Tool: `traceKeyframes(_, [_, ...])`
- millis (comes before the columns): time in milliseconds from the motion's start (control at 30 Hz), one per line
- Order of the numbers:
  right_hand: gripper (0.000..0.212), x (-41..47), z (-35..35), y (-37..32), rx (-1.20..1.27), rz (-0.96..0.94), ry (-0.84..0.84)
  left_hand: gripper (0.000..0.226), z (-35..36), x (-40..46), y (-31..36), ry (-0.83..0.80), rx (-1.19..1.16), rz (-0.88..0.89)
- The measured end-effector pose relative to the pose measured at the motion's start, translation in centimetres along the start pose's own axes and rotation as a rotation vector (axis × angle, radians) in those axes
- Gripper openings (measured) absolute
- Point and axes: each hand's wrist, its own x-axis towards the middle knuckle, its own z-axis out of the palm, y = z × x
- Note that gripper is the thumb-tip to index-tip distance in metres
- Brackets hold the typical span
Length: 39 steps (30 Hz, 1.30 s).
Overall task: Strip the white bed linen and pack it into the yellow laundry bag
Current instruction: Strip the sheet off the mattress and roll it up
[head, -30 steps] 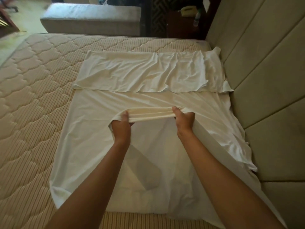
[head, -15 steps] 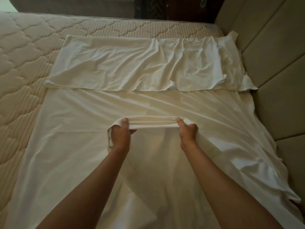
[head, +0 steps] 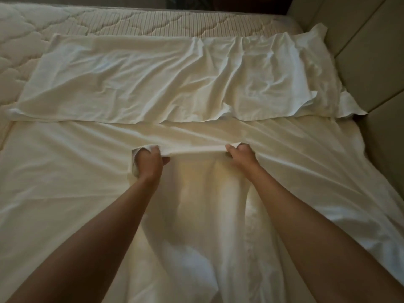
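A large white sheet (head: 65, 182) lies spread over the bare quilted mattress (head: 131, 20). Its far part is folded back into a wrinkled band (head: 142, 84) across the bed. My left hand (head: 148, 164) and my right hand (head: 240, 156) each grip a bunched fold of the sheet's near edge, a taut strip stretched between them. Below that strip the cloth hangs down between my forearms. The yellow laundry bag is not in view.
A padded beige headboard (head: 360, 62) runs along the right side, with the sheet's edge pushed against it. Bare mattress shows at the far end and the far left. A dark gap lies beyond the mattress's far edge.
My view has moved forward and down over the bed. Both hands keep their grip on the fold and have carried it further toward the folded band; my fingers have curled tighter around the cloth.
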Motion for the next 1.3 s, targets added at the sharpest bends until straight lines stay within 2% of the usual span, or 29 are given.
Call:
traceKeyframes(100, [0.038, 1.0, 1.7, 3.0, -0.075, -0.070, -0.109, 0.035, 0.1, 1.4, -3.3, -0.167, 0.000, -0.019])
traceKeyframes(333, [0.040, 1.9, 3.6, 5.1, -0.356, -0.232, -0.046, 0.020, 1.4, 1.4, -4.6, -0.349, 0.308, 0.181])
traceKeyframes(433, [0.048, 0.5, 3.9, 5.2, -0.435, -0.230, -0.091, 0.035, 1.8, -0.4, -4.5, -0.466, 0.466, 0.211])
traceKeyframes(533, [0.047, -3.3, 3.3, 5.4, -0.332, -0.263, -0.083, 0.062, 1.2, -4.6, -5.7, -0.562, 0.808, 0.318])
traceKeyframes(567, [0.045, -5.2, 2.8, 5.6, -0.263, -0.268, -0.060, 0.064, 0.8, -6.4, -6.0, -0.580, 0.843, 0.357])
traceKeyframes(700, [0.031, -14.1, -0.4, 8.5, -0.031, -0.316, 0.132, 0.046, -0.3, -14.7, -6.5, -0.644, 0.626, 0.270])
traceKeyframes(833, [0.026, -21.5, -3.1, 14.4, -0.023, -0.277, 0.317, 0.036, -0.6, -22.4, -9.3, -0.749, 0.604, 0.267])
traceKeyframes(967, [0.038, -27.0, -4.5, 21.2, -0.098, -0.168, 0.367, 0.033, -0.8, -28.2, -11.8, -0.678, 0.642, 0.167])
traceKeyframes(1133, [0.027, -33.3, -4.7, 28.5, -0.165, -0.075, 0.329, 0.035, -2.0, -33.4, -15.6, -0.703, 0.641, -0.027])
traceKeyframes(1200, [0.027, -35.6, -4.6, 30.6, -0.161, -0.061, 0.336, 0.037, -2.9, -35.1, -17.6, -0.745, 0.571, -0.101])
traceKeyframes(1300, [0.039, -38.6, -4.7, 33.0, -0.082, 0.034, 0.453, 0.029, -3.5, -37.4, -19.6, -0.825, 0.393, -0.269])
